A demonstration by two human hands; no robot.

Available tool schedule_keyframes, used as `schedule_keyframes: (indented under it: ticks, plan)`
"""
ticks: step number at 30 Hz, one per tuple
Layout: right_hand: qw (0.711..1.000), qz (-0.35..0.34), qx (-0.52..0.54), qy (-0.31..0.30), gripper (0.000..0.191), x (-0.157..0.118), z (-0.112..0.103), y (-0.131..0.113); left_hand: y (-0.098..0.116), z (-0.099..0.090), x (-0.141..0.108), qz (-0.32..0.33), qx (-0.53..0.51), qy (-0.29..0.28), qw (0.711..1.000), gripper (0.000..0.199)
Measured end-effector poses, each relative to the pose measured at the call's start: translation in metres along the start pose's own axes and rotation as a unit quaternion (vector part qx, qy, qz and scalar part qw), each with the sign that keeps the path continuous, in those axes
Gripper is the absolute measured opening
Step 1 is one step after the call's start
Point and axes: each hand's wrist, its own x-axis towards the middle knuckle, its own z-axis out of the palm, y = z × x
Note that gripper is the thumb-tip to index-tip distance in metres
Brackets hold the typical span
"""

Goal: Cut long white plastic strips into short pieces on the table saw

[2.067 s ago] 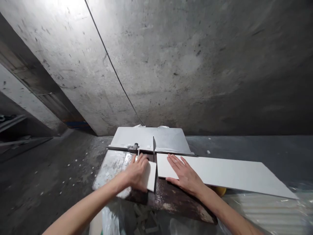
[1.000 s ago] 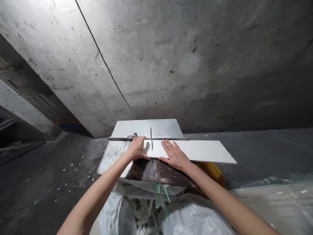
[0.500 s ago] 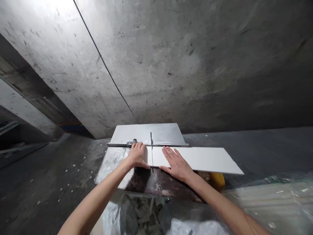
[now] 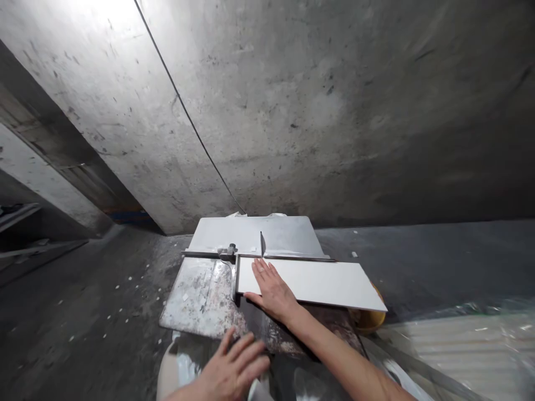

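My right hand [image 4: 273,289] lies flat with fingers extended on the left part of a long white board [image 4: 330,281]. The board rests on a saw table [image 4: 196,287] and overhangs its right side. Its left end meets an upright metal stop [image 4: 234,278], and its far edge runs along a metal rail [image 4: 203,254]. Just beyond my right fingertips stands a thin dark saw blade [image 4: 262,244]. Nearer to me, my left hand [image 4: 232,365] hangs below the table's front edge, fingers spread and slightly blurred. A white piece [image 4: 258,391] shows beneath it; I cannot tell whether they touch.
A yellow bucket [image 4: 371,318] stands under the board's right end. Plastic-wrapped pale boards [image 4: 468,351] lie at the lower right. Small white scraps dot the grey floor [image 4: 104,295] on the left. A concrete wall [image 4: 292,122] rises behind the saw.
My left hand has left the saw table and come down towards me. The white board has slid left up to the stop, my right hand moving left with it.
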Motion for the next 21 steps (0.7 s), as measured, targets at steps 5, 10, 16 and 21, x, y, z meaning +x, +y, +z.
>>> schedule_keyframes:
  ticks: [5, 10, 16, 21]
  plan:
    - [0.996, 0.039, 0.078, 0.02, 0.074, 0.011, -0.004, -0.019, -0.063, -0.031, 0.047, -0.23, -0.073, 0.117, 0.963, 0.117]
    - [0.992, 0.042, 0.118, 0.034, 0.075, 0.0, -0.017, -0.003, -0.109, -0.042, 0.116, -0.216, -0.061, 0.073, 0.972, 0.113]
    - [0.999, 0.0, -0.013, -0.038, 0.086, -0.03, -0.021, 0.075, -0.134, -0.04, 0.136, -0.183, -0.061, 0.105, 0.976, 0.097]
    - [0.995, 0.005, -0.064, -0.069, 0.084, 0.004, -0.015, 0.121, -0.172, -0.049, 0.169, -0.199, -0.056, 0.083, 0.975, 0.08]
